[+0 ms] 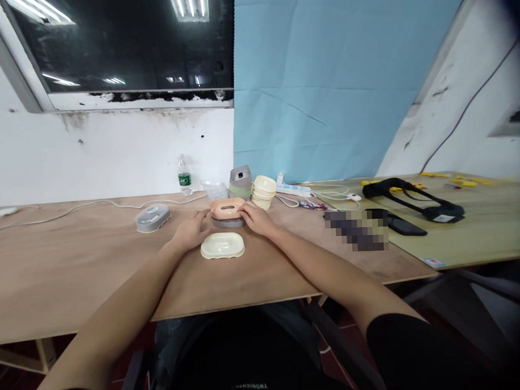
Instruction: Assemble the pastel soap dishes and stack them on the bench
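Note:
An orange oval soap dish [227, 207] with a dark slot in its middle sits over a grey soap dish [228, 223] on the table. The fingers of my right hand [257, 218] close on the orange dish's right rim. At the left end of the pair, my left hand [192, 231] has thumb and fingers around the grey dish's side; the exact contact is small and partly hidden. Just in front of both lies a cream dish [222, 246], touched by neither hand. Further left is another grey dish [153, 218] with something clear or shiny on it.
Behind the hands stand clear cups [215, 190], grey and green containers [241, 183] and a cream stack [263, 193]. A bottle [184, 176] is by the wall. To the right are a power strip [293, 190], cables, a phone [400, 223] and a black strap-like frame [413, 198].

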Available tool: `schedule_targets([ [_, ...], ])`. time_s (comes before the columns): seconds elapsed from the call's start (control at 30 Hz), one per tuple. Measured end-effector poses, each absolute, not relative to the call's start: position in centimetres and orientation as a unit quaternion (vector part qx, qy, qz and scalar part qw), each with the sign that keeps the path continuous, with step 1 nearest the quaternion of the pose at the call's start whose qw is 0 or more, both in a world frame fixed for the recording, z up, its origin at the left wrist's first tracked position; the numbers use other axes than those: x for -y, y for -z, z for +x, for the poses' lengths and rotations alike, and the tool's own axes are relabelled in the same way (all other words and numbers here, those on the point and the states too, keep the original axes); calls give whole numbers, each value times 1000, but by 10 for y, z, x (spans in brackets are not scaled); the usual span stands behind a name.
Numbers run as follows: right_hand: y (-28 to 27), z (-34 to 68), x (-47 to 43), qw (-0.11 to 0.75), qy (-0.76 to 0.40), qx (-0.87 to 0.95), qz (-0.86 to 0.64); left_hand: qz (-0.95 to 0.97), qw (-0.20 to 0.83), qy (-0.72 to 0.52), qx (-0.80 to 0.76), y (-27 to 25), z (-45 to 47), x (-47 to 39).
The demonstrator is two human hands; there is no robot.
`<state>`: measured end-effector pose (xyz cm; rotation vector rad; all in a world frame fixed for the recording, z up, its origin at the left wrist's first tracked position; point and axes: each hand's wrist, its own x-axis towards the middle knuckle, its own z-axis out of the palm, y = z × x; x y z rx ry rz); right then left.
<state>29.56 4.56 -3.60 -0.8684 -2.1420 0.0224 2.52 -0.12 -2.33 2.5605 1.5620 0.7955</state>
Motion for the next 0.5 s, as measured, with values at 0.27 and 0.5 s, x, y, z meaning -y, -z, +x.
schedule_targets([
  [0.27,29,281,-27,453,-38,825,-336,778,-22,-376,-503,13,25,6],
  [0.5,31,278,-17,492,-29,803,-335,757,-52,-426,-493,4,25,11],
])
